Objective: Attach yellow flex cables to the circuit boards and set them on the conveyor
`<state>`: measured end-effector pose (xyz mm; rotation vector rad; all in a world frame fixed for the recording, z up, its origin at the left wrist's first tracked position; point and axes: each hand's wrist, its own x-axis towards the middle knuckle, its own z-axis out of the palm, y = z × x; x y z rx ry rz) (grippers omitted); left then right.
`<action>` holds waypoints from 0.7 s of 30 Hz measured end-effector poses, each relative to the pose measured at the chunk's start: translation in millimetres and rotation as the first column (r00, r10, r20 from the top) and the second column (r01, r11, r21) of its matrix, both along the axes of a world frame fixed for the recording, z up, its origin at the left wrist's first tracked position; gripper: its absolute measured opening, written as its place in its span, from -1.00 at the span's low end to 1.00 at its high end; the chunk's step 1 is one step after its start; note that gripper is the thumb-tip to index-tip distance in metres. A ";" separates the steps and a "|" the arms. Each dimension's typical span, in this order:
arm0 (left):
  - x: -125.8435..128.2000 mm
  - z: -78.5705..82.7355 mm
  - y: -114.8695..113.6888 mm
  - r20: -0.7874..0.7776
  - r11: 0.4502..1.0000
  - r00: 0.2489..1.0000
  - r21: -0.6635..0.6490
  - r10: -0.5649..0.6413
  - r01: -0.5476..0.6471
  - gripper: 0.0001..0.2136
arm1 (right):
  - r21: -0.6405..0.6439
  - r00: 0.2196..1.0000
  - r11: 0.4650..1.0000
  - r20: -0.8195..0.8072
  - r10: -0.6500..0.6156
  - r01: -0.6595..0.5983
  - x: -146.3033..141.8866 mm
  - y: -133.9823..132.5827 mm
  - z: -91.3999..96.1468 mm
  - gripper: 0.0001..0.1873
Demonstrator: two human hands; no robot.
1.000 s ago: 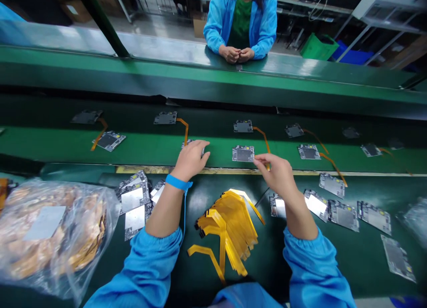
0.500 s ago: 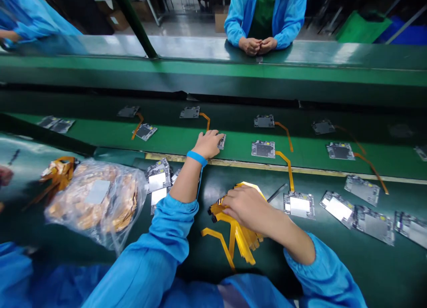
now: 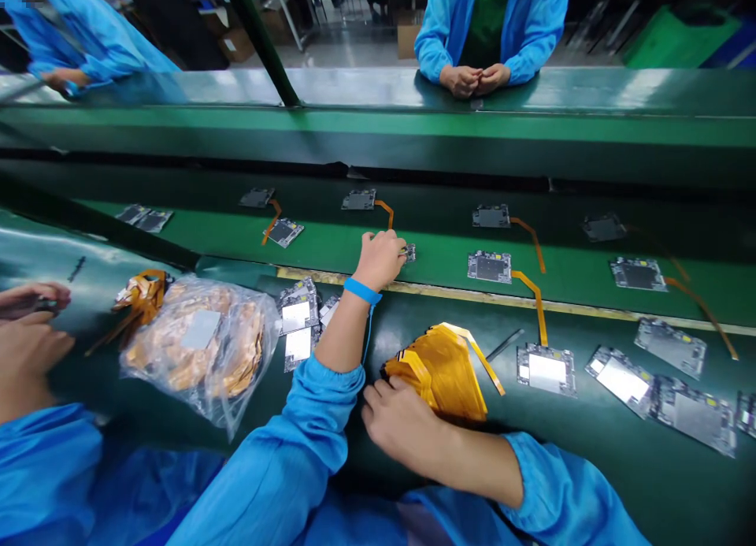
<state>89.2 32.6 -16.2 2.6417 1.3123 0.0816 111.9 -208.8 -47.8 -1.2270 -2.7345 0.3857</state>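
Yellow cables (image 3: 456, 373) could scatter if the right hand (image 3: 397, 421) drags; I can't tell its grip, nor the left hand's (image 3: 381, 260).

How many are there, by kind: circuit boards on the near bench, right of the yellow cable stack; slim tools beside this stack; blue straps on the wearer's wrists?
Circuit boards: 5, one cut by the frame
Slim tool: 1
Blue strap: 1
Total: 7
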 end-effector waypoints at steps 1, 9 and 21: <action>-1.1 0.4 -1.7 0.024 1.000 1.000 0.002 -0.003 0.003 -0.85 | 0.013 1.000 1.000 0.006 -0.001 0.001 -1.4 -1.4 0.1 -0.87; -10.9 5.0 -6.0 0.450 0.993 0.892 -0.120 0.046 0.010 -0.86 | -0.002 0.999 1.000 0.052 -0.015 0.015 1.0 1.1 6.4 -0.90; -18.4 24.5 -14.5 0.740 0.958 0.656 -0.273 0.147 0.093 -0.83 | -0.155 0.963 0.988 -0.269 -0.025 -0.017 50.1 27.3 52.0 -0.89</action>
